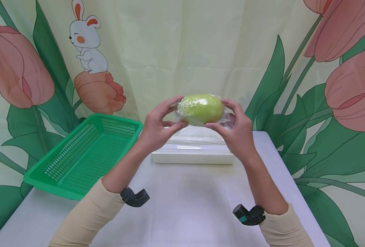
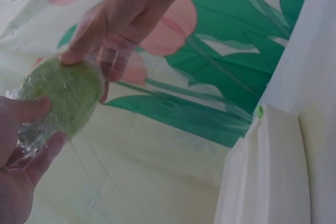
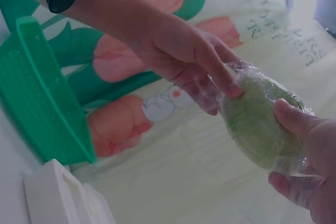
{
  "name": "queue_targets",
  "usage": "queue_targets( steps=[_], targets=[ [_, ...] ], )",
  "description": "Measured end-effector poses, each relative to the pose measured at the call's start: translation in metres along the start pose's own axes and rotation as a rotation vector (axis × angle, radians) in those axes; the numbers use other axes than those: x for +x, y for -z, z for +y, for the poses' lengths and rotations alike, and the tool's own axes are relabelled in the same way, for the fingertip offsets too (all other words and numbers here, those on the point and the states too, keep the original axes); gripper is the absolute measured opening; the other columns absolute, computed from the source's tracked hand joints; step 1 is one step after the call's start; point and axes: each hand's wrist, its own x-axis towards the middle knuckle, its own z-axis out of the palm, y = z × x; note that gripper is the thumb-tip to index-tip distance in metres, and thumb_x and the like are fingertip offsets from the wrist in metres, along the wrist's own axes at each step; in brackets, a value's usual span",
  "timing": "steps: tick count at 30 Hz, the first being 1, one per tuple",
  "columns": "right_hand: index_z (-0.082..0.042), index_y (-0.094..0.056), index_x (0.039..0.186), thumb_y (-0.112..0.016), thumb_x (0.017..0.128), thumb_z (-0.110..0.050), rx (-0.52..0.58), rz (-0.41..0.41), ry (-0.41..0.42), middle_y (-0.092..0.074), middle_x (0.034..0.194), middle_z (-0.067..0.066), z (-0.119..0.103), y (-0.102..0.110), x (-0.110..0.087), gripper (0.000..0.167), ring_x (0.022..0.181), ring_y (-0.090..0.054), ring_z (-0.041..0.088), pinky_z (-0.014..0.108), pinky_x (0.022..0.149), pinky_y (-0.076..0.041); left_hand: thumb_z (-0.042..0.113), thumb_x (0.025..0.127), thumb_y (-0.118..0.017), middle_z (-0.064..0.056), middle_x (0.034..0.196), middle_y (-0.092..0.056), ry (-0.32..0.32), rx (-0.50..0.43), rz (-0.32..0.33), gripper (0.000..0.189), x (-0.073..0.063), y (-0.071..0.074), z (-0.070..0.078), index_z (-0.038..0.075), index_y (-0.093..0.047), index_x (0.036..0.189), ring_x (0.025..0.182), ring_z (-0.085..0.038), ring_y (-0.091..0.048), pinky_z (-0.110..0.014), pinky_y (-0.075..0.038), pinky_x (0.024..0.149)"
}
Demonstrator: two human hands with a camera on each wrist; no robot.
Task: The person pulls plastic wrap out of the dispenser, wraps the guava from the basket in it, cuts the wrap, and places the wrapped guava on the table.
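A green oval fruit [image 1: 201, 108], wrapped in clear cling film, is held up in the air between both hands. My left hand [image 1: 159, 125] grips its left end, thumb low and fingers at the upper side. On the right end my right hand [image 1: 238, 132] holds it the same way. Crinkled film bunches at both ends of the fruit [image 2: 63, 95], seen closely in the left wrist view. In the right wrist view both thumbs press on the near face of the wrapped fruit [image 3: 262, 121].
Behind and below the hands lies a long white cling film box [image 1: 191, 157], with film stretched out beyond it. A green plastic basket [image 1: 77, 192] stands at the left on the white table [image 1: 182, 206]. A curtain printed with tulips [image 1: 201, 44] hangs at the back.
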Motion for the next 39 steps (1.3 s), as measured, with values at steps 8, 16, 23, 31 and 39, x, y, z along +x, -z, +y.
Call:
queue_targets(
  steps=[8, 16, 23, 31, 39],
  targets=[
    [-0.011, -0.048, 0.136, -0.083, 0.073, -0.015, -0.004, 0.010, 0.012, -0.057, 0.130, 0.003, -0.006, 0.003, 0.000, 0.072, 0.110, -0.066, 0.024, 0.016, 0.086, -0.054, 0.004, 0.081, -0.076, -0.004, 0.138, -0.053, -0.007, 0.005, 0.000, 0.069, 0.001, 0.001, 0.004, 0.015, -0.047, 0.142, 0.126, -0.016, -0.057, -0.026, -0.059, 0.078],
    [-0.012, -0.049, 0.136, -0.081, 0.078, -0.016, -0.014, 0.010, 0.007, -0.059, 0.124, 0.008, -0.005, 0.005, -0.001, 0.066, 0.105, -0.066, 0.024, 0.014, 0.084, -0.054, 0.012, 0.077, -0.082, 0.001, 0.151, -0.038, -0.015, 0.046, -0.041, 0.092, -0.002, -0.004, -0.004, 0.024, -0.030, 0.151, 0.133, -0.020, -0.050, -0.032, -0.058, 0.087],
    [-0.010, -0.051, 0.131, -0.073, 0.087, -0.027, -0.053, -0.013, -0.083, -0.062, 0.118, 0.012, 0.001, 0.005, -0.003, 0.052, 0.103, -0.069, 0.028, 0.015, 0.079, -0.055, 0.011, 0.073, -0.084, 0.002, 0.154, -0.031, -0.048, 0.070, -0.042, 0.098, -0.010, -0.017, -0.024, 0.025, -0.027, 0.151, 0.131, -0.025, -0.048, -0.039, -0.057, 0.088],
    [-0.017, -0.042, 0.141, -0.074, 0.084, -0.040, -0.173, -0.093, -0.119, -0.055, 0.133, 0.011, 0.010, 0.004, -0.005, 0.069, 0.108, -0.065, 0.031, 0.047, 0.084, -0.058, 0.003, 0.075, -0.080, -0.004, 0.136, -0.049, -0.068, -0.008, -0.048, 0.073, -0.013, -0.017, -0.034, 0.015, -0.046, 0.139, 0.119, -0.019, -0.056, -0.032, -0.057, 0.088],
    [-0.027, -0.035, 0.148, -0.089, 0.067, -0.024, -0.206, -0.094, 0.069, -0.041, 0.148, -0.001, 0.032, -0.007, -0.013, 0.097, 0.129, -0.047, 0.021, 0.046, 0.092, -0.054, 0.006, 0.079, -0.078, -0.008, 0.130, -0.054, 0.151, -0.095, -0.114, 0.073, -0.014, -0.014, -0.036, 0.018, -0.044, 0.142, 0.111, -0.026, -0.065, -0.032, -0.057, 0.087]
  ],
)
